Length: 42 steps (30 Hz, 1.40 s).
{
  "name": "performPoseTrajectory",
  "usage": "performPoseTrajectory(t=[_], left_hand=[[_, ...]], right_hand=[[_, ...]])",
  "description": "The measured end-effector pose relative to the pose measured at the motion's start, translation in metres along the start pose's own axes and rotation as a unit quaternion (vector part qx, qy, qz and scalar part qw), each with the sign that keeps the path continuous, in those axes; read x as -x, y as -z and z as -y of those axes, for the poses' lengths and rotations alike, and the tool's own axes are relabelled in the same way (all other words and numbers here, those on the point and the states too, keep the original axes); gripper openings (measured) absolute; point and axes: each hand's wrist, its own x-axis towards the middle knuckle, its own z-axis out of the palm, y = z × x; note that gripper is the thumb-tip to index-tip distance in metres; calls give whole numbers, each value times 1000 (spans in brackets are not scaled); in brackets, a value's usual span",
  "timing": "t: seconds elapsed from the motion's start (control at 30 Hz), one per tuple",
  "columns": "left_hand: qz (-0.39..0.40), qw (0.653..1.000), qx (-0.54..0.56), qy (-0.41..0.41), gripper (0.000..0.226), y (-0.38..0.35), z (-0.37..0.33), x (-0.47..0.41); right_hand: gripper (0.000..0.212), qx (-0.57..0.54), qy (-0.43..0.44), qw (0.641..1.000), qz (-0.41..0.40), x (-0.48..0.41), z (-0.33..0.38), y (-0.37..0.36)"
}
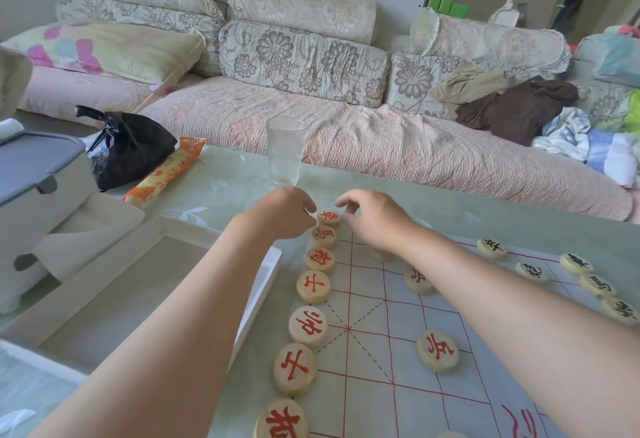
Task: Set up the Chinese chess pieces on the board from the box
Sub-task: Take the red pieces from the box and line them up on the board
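We are completing red's back row [313, 286], left hand [287, 210] pinching the corner chariot [329, 217], right hand [367, 216] loosely touching it; several soldiers are lacking.

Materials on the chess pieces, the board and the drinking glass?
Chess pieces: pale wood by the look, matte, faint grain, characters inked red or black. Board: thin sheet lying flat, red printed lines, plastic or paper, can't tell. Glass: clear, textured wall, likely glass, possibly plastic.
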Motion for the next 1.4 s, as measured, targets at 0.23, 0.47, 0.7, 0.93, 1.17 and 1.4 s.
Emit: performPoseTrajectory(t=[0.23, 0.47, 0.7, 0.93, 1.17, 1.4], left_hand=[[7, 1000, -22, -12, 34, -18, -1, -4], [6, 1000, -10, -14, 33, -13, 0, -4], [4, 1000, 20, -5, 33, -6, 0, 2], [44, 999, 9, -16, 28, 0, 9, 13], [40, 999, -8, -14, 38, 2, 10, 13], [36, 997, -62, -24, 19, 14, -9, 21]], right_hand=[[38, 61, -22, 996, 63, -24, 1, -3], [40, 56, -23, 996, 63, -23, 1, -4], [33, 21, -28, 999, 27, -5, 7, 4], [26, 20, -1, 998, 64, 16, 16, -2], [20, -1, -12, 998, 67, 18, 18, -3], [19, -15, -20, 998, 66, 43, 12, 19]])
